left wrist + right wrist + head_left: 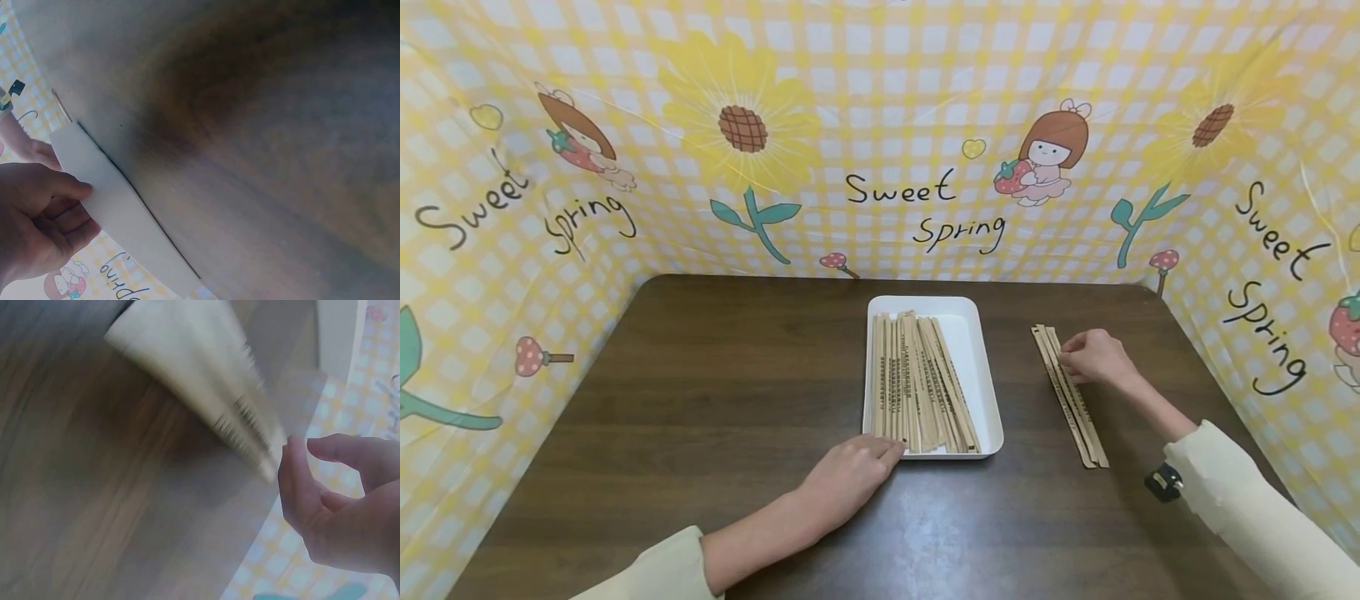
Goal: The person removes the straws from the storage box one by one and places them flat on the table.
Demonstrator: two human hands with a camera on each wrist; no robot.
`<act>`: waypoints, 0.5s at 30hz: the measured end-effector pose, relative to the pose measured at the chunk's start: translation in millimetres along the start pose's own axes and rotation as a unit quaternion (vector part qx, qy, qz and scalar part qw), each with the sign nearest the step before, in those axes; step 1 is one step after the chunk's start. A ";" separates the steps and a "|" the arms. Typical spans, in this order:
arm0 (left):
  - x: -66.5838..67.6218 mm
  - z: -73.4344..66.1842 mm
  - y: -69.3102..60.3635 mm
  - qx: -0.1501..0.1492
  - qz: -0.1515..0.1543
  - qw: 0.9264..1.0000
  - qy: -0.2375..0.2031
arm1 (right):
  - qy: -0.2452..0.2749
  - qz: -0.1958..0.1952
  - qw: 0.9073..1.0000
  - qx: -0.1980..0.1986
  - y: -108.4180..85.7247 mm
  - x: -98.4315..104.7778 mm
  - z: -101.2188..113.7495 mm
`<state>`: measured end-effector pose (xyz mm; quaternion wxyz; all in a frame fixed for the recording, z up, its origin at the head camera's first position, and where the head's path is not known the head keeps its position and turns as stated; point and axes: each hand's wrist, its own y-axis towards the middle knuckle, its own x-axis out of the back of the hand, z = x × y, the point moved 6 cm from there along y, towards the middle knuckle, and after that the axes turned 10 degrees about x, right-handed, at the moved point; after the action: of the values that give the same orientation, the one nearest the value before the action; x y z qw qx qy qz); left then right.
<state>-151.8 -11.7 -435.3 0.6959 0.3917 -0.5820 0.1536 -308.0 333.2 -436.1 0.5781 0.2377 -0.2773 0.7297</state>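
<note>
My left hand point(850, 479) holds the near-left corner of a white tray point(981, 375), its thumb against the outer wall in the left wrist view. Inside the tray lie several long, slim brown paper packets point(910, 375) with dark print; their contents are hidden. To the right, a few more such packets point(1078, 408) lie side by side on the table. Over their far part is my right hand point(1097, 354). In the right wrist view, a small gap separates its thumb from its fingers, and the fingertips are close to the packets' end.
A dark brown wooden table point(722, 375) carries everything. Yellow-and-white checked cloth point(880, 108) with printed flowers and lettering rises at the back and both sides. A small black device point(1163, 482) sits at the right wrist.
</note>
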 end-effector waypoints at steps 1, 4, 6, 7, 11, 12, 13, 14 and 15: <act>0.0 0.1 -0.1 0.000 0.000 1.000 0.000 | 0.017 0.004 1.000 0.001 -0.6 -3.1 5.3; -0.4 0.1 -0.3 0.000 0.000 1.000 0.001 | 0.076 0.022 0.997 0.003 -1.5 -15.6 21.6; -0.7 -0.1 -0.5 0.000 -0.001 1.000 0.002 | 0.107 0.033 0.994 0.005 -1.4 -24.2 31.9; -0.8 -0.2 -0.7 0.000 -0.003 1.000 0.003 | 0.120 0.039 0.992 0.006 -1.2 -28.2 36.7; -0.8 -0.6 -1.1 -0.002 -0.010 1.000 0.002 | 0.161 0.061 0.985 0.001 0.6 -42.0 52.6; -0.7 -0.6 -1.1 -0.002 -0.012 1.000 0.002 | 0.172 0.066 0.983 -0.003 1.2 -44.9 56.1; -0.6 -0.6 -1.1 -0.002 -0.013 1.000 0.002 | 0.182 0.073 0.981 -0.004 2.0 -47.7 59.7; -0.5 -0.6 -1.1 -0.002 -0.014 1.000 0.002 | 0.194 0.076 0.978 -0.008 3.1 -50.2 62.7; -0.5 -0.4 -1.0 -0.002 -0.015 1.000 0.002 | 0.206 0.082 0.975 -0.007 3.9 -52.5 66.2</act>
<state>-151.0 -11.9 -436.1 0.7002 0.3991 -0.5745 0.1429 -298.6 250.1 -423.1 0.5626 0.0551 -0.1757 0.8060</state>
